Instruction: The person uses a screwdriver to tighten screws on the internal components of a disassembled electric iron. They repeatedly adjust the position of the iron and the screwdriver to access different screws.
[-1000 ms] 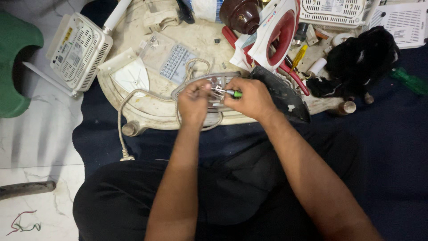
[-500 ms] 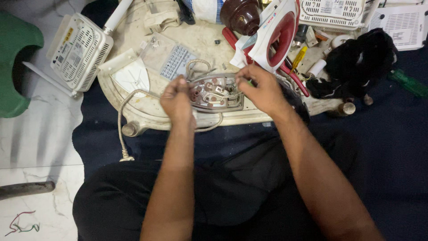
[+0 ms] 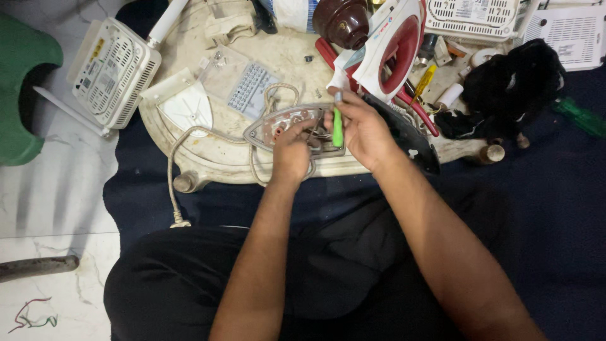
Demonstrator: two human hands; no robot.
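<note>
You sit on a dark blue cloth (image 3: 543, 208) with a round cream work board (image 3: 208, 167) in front of you, and on its near edge lies the opened iron base (image 3: 284, 123), its metal soleplate facing up with the wiring exposed. Beyond it the iron's white and red upper shell (image 3: 391, 50) leans on its side, and a white router (image 3: 110, 69) sits off the board's left edge. A beige cord (image 3: 173, 170) loops from the base across the board and down onto the cloth. Your left hand (image 3: 291, 151) rests on the base, fingers pressed onto its middle, steadying it. Your right hand (image 3: 363, 129) is closed around a green-handled screwdriver (image 3: 338, 126), held upright just beside the left hand at the rear of the base.
</note>
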